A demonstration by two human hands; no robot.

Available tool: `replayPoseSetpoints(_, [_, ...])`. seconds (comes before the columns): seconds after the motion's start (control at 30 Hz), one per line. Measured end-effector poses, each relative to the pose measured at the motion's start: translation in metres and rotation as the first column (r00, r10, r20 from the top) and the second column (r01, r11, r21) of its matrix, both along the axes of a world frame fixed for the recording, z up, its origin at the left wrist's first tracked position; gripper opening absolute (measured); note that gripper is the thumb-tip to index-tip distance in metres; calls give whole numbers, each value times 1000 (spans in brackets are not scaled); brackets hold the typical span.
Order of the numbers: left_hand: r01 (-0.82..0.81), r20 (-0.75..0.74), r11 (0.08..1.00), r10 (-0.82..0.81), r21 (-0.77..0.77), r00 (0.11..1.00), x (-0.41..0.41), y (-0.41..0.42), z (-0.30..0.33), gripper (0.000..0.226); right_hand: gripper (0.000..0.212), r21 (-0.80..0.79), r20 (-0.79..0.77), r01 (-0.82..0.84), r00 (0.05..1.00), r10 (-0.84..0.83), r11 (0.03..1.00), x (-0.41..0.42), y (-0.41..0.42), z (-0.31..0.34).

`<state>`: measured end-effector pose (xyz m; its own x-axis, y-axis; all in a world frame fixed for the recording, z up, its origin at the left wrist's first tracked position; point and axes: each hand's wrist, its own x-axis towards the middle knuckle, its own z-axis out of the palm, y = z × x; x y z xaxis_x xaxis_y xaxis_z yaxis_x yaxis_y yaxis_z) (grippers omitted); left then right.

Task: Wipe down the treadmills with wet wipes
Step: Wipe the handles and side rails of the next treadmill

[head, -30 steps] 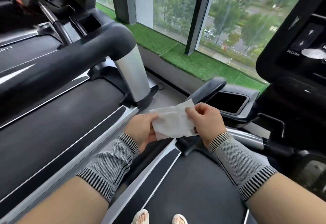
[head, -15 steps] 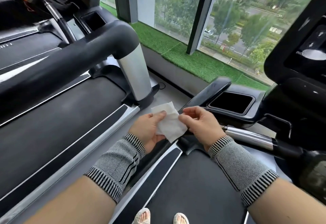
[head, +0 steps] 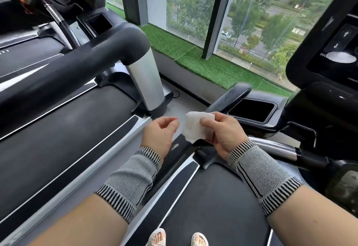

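Head view: right hand pinches folded wet wipe; left hand, at nine o'clock, loosely curled, empty. One-handed pinch could drop it.

A strip of green artificial turf lies along tall dark-framed glass windows, with leafy green trees outside.

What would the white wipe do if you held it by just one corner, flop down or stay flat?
It would probably flop. The wet wipe looks thin and crumpled, bunched in the right hand, with its lower edge sagging loose. It also seems very light, since the thumb and fingers alone hold it, while the left hand beside it holds nothing.
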<state>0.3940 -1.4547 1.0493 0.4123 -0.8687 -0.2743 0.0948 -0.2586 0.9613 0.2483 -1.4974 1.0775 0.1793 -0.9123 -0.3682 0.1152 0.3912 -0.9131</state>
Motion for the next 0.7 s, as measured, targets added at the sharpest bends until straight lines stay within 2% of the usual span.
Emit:
replayPoseSetpoints(0.1, [160, -61, 987, -160, -18, 985, -10, 2, 3, 7, 14, 9, 21, -75, 997, 75, 997, 0, 3, -4])
replayPoseSetpoints(0.23, [186, -163, 982, -177, 39, 971, -16, -2, 4, 8, 16, 21, 22, -149, 989, 149, 989, -2, 6, -4])
replayPoseSetpoints(0.3, [190, -212, 981, -180, 30, 961, -19, -2, 7, 4, 12, 13, -25, -156, 987, 156, 988, -3, 4, -4])
replayPoseSetpoints(0.37, [185, -279, 983, -175, 13, 944, -22, -4, 9, 7, 6, -44, -175, -115, 979, 106, 992, -4, -1, -6])
replayPoseSetpoints(0.4, [188, -315, 982, -177, 5, 932, -22, -5, 9, 7, 10, -71, -248, -98, 966, 78, 993, -4, -3, -7])
replayPoseSetpoints(0.43, [195, -352, 981, -183, -2, 918, -22, -6, 10, 7, 16, -74, -276, -91, 959, 67, 993, -4, -5, -9])
replayPoseSetpoints(0.5, [222, -392, 975, -207, -9, 896, -22, -8, 11, 11, 21, -20, -207, -91, 975, 85, 996, -6, -8, -10])
replayPoseSetpoints(0.57, [251, -356, 968, -237, -8, 904, -22, -10, 11, 11, 15, 39, -133, -118, 984, 122, 992, -7, -9, -10])
replayPoseSetpoints(0.63, [266, -244, 964, -256, 6, 935, -19, -10, 7, 16, 6, 65, -128, -160, 978, 167, 985, -8, -9, -10])
replayPoseSetpoints(0.7, [285, 24, 958, -286, 41, 958, -15, -13, -4, 16, 4, 55, -186, -167, 967, 174, 984, -9, -14, -14])
